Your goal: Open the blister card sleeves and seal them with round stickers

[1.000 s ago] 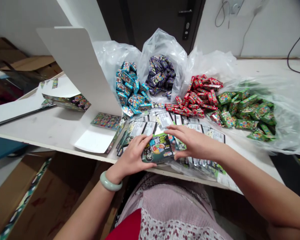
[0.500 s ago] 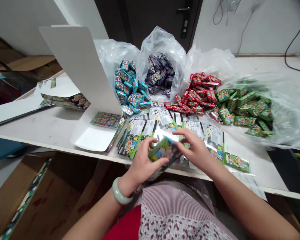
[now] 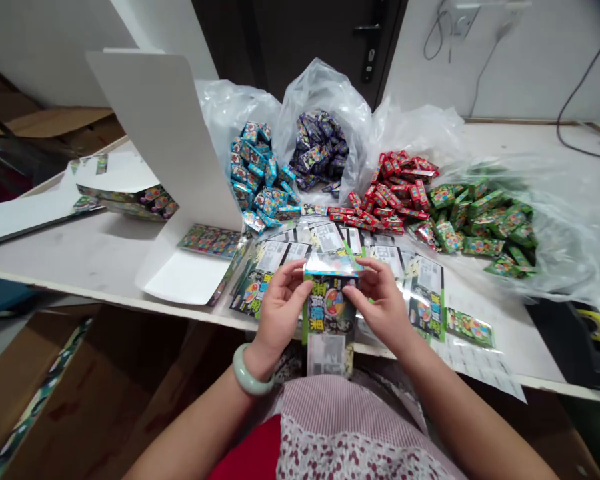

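Note:
My left hand [image 3: 279, 308] and my right hand [image 3: 381, 303] both pinch the top edge of one printed plastic pouch [image 3: 329, 317], dark with green borders and a round colourful picture. The pouch hangs upright over the table's front edge, above my lap. Behind my hands lies a spread of similar flat pouches [image 3: 420, 293] on the white table [image 3: 80, 253].
Open plastic bags hold piles of small boxes: blue [image 3: 257, 177], purple [image 3: 320, 150], red [image 3: 395, 190] and green [image 3: 480, 220]. A white folded carton [image 3: 170, 167] stands open at the left. Brown cardboard [image 3: 80, 393] sits below the table. A dark tape dispenser [image 3: 580, 333] is at the right.
I have lifted one pouch off the spread, turned it upright and brought it nearer my body; both hands moved from lying over it to pinching its top edge.

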The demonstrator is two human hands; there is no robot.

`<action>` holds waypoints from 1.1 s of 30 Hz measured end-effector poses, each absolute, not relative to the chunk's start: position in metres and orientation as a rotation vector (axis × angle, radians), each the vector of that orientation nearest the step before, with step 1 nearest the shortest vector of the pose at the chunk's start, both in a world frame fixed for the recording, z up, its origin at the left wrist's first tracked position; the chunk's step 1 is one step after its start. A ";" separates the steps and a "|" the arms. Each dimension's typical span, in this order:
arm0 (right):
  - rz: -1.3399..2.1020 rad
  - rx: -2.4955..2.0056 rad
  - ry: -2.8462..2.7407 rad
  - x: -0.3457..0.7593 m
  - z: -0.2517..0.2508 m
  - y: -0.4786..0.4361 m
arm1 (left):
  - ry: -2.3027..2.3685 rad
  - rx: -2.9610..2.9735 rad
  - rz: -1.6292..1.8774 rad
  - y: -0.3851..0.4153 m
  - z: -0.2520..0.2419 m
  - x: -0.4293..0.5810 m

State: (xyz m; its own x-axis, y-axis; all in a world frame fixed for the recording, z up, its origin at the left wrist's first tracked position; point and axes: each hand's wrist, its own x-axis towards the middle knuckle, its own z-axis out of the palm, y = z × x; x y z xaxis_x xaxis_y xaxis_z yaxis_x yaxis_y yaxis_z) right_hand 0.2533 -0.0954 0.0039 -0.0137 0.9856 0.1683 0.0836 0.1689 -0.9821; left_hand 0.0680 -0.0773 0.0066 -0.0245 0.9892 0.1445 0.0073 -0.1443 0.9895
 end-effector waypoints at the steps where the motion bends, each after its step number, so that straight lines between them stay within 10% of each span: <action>1: 1.039 -1.153 -1.283 0.249 0.001 -0.097 | 1.187 1.290 1.313 -0.080 0.005 0.069; 33: 1.318 -1.218 -1.420 0.265 0.041 -0.090 | 1.136 1.429 1.115 -0.076 0.033 0.070</action>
